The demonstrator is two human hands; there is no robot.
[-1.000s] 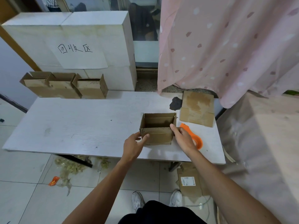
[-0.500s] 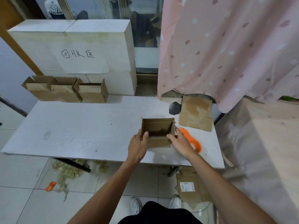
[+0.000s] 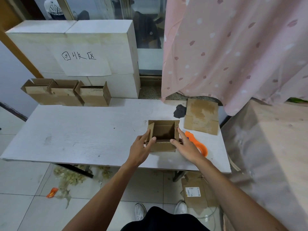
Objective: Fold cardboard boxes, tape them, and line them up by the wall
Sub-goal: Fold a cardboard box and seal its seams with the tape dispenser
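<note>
1. On the white bench [image 3: 83, 135], near its front edge and right of middle, your small open brown cardboard box [image 3: 164, 147] stands upright, flaps up.
2. Your left hand [image 3: 140, 148]: grip spread, straight fingers against the left flap, thumb on the front wall.
3. Your right hand [image 3: 185, 145]: grip spread too, fingers along the right flap.
4. The orange tape dispenser [image 3: 190, 136] lies just beside that hand.
5. Three folded brown boxes [image 3: 66, 95] line the far-left edge, against the white blocks [image 3: 100, 39].

my brown box [image 3: 162, 145] on the white surface [image 3: 83, 134], orange tape dispenser [image 3: 199, 144] (pink curtain [image 3: 233, 47] with leaf print).
</note>
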